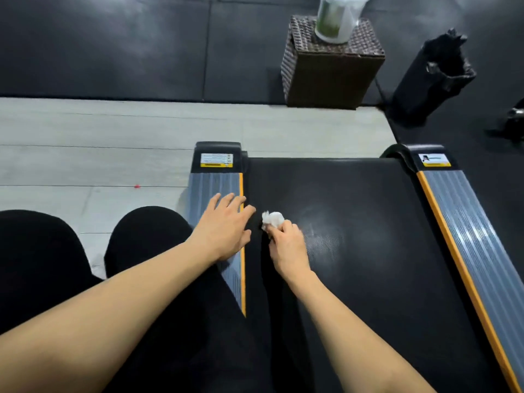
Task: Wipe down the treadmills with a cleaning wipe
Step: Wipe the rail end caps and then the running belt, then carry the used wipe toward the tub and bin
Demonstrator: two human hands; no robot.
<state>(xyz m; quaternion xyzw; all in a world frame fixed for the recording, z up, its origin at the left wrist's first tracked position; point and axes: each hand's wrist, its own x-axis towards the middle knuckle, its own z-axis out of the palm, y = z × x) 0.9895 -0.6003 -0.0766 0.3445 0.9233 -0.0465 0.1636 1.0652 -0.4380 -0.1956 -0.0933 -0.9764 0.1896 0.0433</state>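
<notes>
A treadmill lies in front of me, its black belt (368,222) flanked by grey ribbed side rails with orange trim, one on the left (211,188) and one on the right (465,219). My left hand (226,228) rests flat with fingers spread on the left rail, fingertips reaching over the orange strip. My right hand (286,245) pinches a crumpled white wipe (272,218) against the belt near its left edge. A faint damp sheen shows on the belt just right of the wipe.
A brown wicker box (331,69) stands beyond the treadmill with a white and green wipe canister (337,18) on top. A black bin with a bag liner (433,78) stands to its right. Pale floorboards (113,137) lie left; my black-clad knees (147,239) are at lower left.
</notes>
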